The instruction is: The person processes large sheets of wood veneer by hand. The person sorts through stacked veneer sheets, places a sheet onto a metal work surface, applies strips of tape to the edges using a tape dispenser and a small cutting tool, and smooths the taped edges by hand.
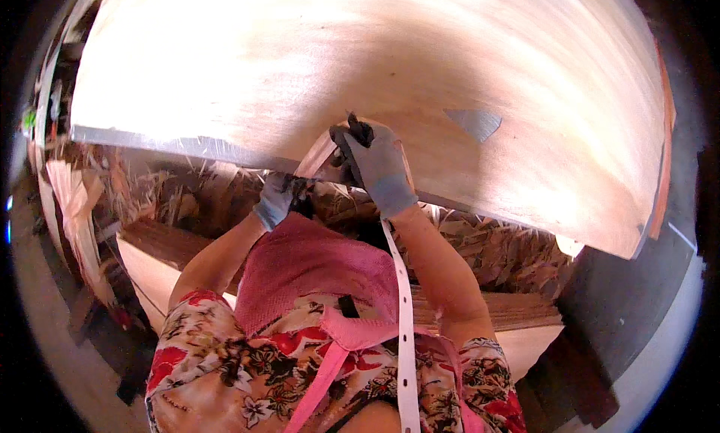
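A large pale wood veneer sheet (300,65) spreads in front of me, its near edge just past my hands. My right hand (379,163), in a grey glove with dark fingers, is closed over this edge with its fingers curled. A narrow veneer strip (316,154) bends up around that hand and appears gripped in it. Lower and to the left, my left hand (277,199), gloved alike, is closed at the edge beside the strip's lower end. What lies between its dark fingers is hidden. A grey wedge-shaped patch (476,124) shows on the sheet right of my right hand.
Torn veneer scraps (495,245) heap below the sheet's near edge. Stacked veneer (154,253) lies at left, another stack (525,328) at right. Long loose pieces (75,200) stand at far left. A white perforated strap (405,313) hangs down my front over a pink apron (315,275).
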{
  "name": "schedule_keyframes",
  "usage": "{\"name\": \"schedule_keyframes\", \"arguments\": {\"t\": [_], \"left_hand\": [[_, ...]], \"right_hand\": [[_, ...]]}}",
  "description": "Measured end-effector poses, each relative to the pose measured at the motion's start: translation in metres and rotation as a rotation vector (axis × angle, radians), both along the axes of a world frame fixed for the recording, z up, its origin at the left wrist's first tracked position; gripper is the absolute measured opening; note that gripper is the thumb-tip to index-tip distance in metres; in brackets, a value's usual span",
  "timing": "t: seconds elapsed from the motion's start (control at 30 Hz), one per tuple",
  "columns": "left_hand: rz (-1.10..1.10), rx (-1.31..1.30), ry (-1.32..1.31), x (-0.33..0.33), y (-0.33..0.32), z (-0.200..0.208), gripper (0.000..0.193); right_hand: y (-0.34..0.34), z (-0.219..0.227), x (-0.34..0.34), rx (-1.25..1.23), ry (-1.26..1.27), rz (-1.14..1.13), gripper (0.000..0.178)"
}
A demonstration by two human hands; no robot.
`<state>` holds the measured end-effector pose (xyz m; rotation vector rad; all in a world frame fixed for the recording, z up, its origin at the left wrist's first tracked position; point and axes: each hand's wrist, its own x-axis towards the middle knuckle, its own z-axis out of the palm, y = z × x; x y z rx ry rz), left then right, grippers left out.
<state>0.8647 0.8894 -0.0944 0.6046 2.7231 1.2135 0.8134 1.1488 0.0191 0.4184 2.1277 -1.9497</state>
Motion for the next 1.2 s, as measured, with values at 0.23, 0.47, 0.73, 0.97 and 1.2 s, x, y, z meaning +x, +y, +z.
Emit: {"name": "schedule_keyframes", "arguments": {"t": [0.23, 0.47, 0.73, 0.97, 1.2], "left_hand": [[0.198, -0.021, -0.048, 0.011, 0.019, -0.019, 0.03], [-0.002, -0.08, 0.108, -0.017, 0.036, 0.008, 0.033], [0.08, -0.193, -0.103, -0.009, 0.06, -0.019, 0.025], [0.068, -0.403, -0.371, 0.005, -0.047, -0.136, 0.059], [0.341, -0.777, -0.547, 0.029, -0.045, -0.007, 0.095]], "right_hand": [[0.001, 0.016, 0.001, -0.068, -0.147, 0.01, 0.026], [0.009, 0.007, 0.003, -0.288, -0.182, -0.052, 0.015], [-0.014, 0.04, 0.006, -0.226, -0.192, -0.14, 0.016], [-0.016, 0.002, -0.018, 0.047, -0.025, -0.021, 0.019], [-0.003, 0.012, 0.002, -0.045, -0.085, -0.021, 0.023]]}}
